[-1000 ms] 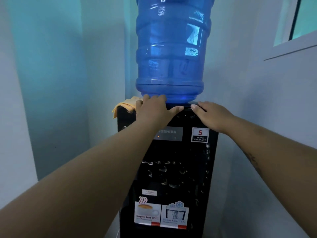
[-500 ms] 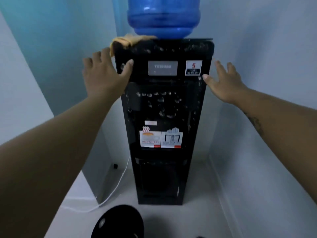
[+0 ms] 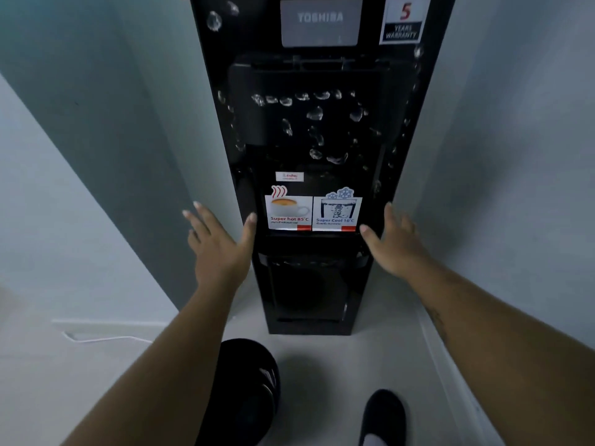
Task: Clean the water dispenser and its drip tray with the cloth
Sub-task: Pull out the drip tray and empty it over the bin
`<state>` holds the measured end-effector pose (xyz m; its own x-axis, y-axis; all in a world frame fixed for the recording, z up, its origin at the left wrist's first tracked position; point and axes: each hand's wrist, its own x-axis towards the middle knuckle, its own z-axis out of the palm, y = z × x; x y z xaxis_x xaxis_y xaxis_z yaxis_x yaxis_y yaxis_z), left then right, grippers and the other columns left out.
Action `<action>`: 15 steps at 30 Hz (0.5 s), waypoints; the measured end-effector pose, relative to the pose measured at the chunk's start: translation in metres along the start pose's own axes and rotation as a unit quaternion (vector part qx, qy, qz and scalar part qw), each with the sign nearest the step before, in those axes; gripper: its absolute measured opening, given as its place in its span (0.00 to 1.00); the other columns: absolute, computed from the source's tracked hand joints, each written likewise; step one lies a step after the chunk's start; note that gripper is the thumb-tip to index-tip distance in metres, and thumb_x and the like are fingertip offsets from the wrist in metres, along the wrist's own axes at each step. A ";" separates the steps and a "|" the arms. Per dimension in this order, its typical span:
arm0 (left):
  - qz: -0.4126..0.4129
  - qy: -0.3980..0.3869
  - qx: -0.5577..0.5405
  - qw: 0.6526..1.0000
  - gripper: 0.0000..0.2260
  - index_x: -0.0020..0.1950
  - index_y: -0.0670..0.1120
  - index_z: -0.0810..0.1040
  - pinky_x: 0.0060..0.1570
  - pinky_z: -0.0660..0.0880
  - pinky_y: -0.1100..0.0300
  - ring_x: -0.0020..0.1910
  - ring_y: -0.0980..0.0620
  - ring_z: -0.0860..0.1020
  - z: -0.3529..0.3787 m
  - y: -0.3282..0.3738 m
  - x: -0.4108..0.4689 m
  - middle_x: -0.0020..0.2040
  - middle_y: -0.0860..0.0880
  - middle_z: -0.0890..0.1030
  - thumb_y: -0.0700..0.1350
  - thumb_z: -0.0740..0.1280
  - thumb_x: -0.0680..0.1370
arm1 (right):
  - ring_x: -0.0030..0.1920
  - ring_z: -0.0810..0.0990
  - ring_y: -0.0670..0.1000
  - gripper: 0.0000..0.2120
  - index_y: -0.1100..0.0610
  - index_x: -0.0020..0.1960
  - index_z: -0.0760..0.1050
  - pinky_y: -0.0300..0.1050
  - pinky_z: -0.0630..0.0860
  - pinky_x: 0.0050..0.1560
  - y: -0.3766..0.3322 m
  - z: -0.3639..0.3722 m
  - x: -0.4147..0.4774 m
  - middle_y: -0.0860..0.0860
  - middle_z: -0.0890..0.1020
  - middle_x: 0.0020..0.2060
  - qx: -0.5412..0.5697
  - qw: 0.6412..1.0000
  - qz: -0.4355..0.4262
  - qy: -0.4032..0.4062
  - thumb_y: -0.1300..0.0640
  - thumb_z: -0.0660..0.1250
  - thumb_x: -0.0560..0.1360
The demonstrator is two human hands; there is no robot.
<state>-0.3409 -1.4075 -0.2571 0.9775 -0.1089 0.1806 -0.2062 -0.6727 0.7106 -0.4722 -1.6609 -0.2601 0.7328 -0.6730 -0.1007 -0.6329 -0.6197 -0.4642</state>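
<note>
water dispenser (image 3: 309, 140): black floor-standing unit, upright in a corner, a wall close on each side
front panel: grey Toshiba badge (image 3: 320, 20) up top, 5-year warranty sticker (image 3: 402, 22) just right of it
water drops (image 3: 315, 114): scattered over the upper front, most around the dark tap hood
stickers: "Super hot 85°C" sticker (image 3: 288, 212) and "Super Cool 10°C" sticker (image 3: 336, 214) side by side at mid height, small white label (image 3: 289, 176) just above the hot one
drip tray: lower recess too dark, can't make it out
left hand (image 3: 219, 249): released, fingers straight and spread, holds nothing; sits at the dispenser's left edge at sticker height, thumb tip over the front corner; contact not confirmable
right hand (image 3: 396, 246): released, fingers straight, holds nothing; mirrors the left at the right edge, thumb pointing at the cool sticker's lower corner; contact not confirmable
cable (image 3: 106, 339): thin, white, on the floor left of the unit
black shoe (image 3: 383, 416): on the pale floor in front of the dispenser, lower right
</note>
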 end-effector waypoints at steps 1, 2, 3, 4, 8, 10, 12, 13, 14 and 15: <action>-0.011 -0.024 -0.017 1.000 0.45 0.80 0.48 0.36 0.73 0.55 0.41 0.79 0.38 0.49 0.010 -0.006 -0.003 0.81 0.45 0.38 0.71 0.55 0.76 | 0.78 0.48 0.61 0.38 0.48 0.79 0.40 0.62 0.54 0.75 0.006 0.012 0.003 0.58 0.49 0.79 0.004 1.000 0.010 -0.011 0.32 0.50 0.78; -0.018 -0.049 -0.039 0.998 0.45 0.80 0.47 0.35 0.73 0.55 0.43 0.79 0.40 0.50 0.025 -0.014 -0.001 0.81 0.46 0.38 0.71 0.55 0.76 | 0.78 0.50 0.61 0.38 0.50 0.80 0.41 0.61 0.55 0.75 0.010 0.026 0.010 0.58 0.52 0.78 0.013 1.000 0.016 -0.022 0.33 0.49 0.78; -0.032 -0.078 -0.065 0.994 0.45 0.79 0.47 0.34 0.74 0.54 0.45 0.79 0.42 0.51 0.036 -0.020 0.001 0.81 0.46 0.39 0.70 0.54 0.77 | 0.77 0.53 0.61 0.37 0.53 0.80 0.45 0.59 0.56 0.75 0.015 0.037 0.016 0.59 0.55 0.78 0.030 0.999 0.023 -0.033 0.34 0.49 0.79; -0.053 -0.107 -0.090 0.989 0.44 0.79 0.46 0.35 0.75 0.55 0.46 0.79 0.43 0.52 0.047 -0.024 0.004 0.81 0.46 0.42 0.70 0.54 0.77 | 0.76 0.57 0.61 0.36 0.55 0.79 0.50 0.57 0.59 0.74 0.017 0.044 0.020 0.60 0.59 0.77 0.054 0.997 0.024 -0.039 0.34 0.49 0.79; -0.166 -0.166 -0.130 0.963 0.36 0.71 0.43 0.67 0.52 0.80 0.42 0.56 0.40 0.79 0.073 -0.028 0.015 0.63 0.40 0.76 0.70 0.49 0.77 | 0.61 0.77 0.62 0.33 0.60 0.69 0.70 0.50 0.72 0.60 0.017 0.069 0.032 0.59 0.77 0.63 0.227 0.967 0.109 -0.035 0.37 0.45 0.81; -0.207 -0.176 -0.169 0.948 0.33 0.64 0.42 0.74 0.41 0.82 0.49 0.44 0.41 0.82 0.083 -0.025 0.019 0.50 0.41 0.81 0.67 0.47 0.80 | 0.51 0.82 0.62 0.32 0.60 0.70 0.68 0.51 0.79 0.49 0.012 0.080 0.038 0.58 0.78 0.59 0.332 0.922 0.195 -0.039 0.38 0.44 0.82; -0.229 -0.179 -0.189 0.938 0.30 0.61 0.41 0.75 0.35 0.79 0.53 0.39 0.43 0.81 0.089 -0.023 0.023 0.43 0.41 0.81 0.64 0.47 0.82 | 0.39 0.83 0.59 0.32 0.60 0.72 0.65 0.47 0.79 0.34 0.007 0.088 0.044 0.58 0.78 0.58 0.386 0.891 0.236 -0.034 0.38 0.43 0.82; -0.229 -0.178 -0.187 0.938 0.30 0.59 0.40 0.76 0.34 0.78 0.55 0.37 0.44 0.81 0.092 -0.022 0.025 0.41 0.41 0.81 0.63 0.47 0.83 | 0.35 0.82 0.57 0.32 0.60 0.71 0.66 0.44 0.77 0.28 0.006 0.091 0.047 0.57 0.78 0.55 0.393 0.887 0.242 -0.025 0.38 0.44 0.82; -0.226 -0.178 -0.182 0.940 0.30 0.58 0.40 0.76 0.32 0.75 0.57 0.34 0.45 0.79 0.093 -0.022 0.026 0.39 0.42 0.80 0.62 0.46 0.83 | 0.32 0.82 0.56 0.32 0.60 0.70 0.67 0.42 0.75 0.24 0.006 0.092 0.049 0.57 0.79 0.52 0.395 0.886 0.244 -0.018 0.37 0.44 0.82; -0.221 -0.176 -0.177 0.943 0.31 0.56 0.39 0.77 0.31 0.73 0.58 0.32 0.47 0.77 0.093 -0.022 0.027 0.37 0.42 0.79 0.62 0.46 0.83 | 0.30 0.81 0.55 0.32 0.60 0.69 0.68 0.40 0.73 0.22 0.007 0.093 0.051 0.57 0.80 0.51 0.394 0.886 0.244 -0.012 0.37 0.44 0.81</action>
<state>-0.3055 -1.4639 -0.3312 0.9126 -0.1542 -0.3787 0.2829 -0.4306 0.8571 -0.4156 -1.6616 -0.3505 0.4315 -0.7679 -0.4735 -0.5116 0.2241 -0.8295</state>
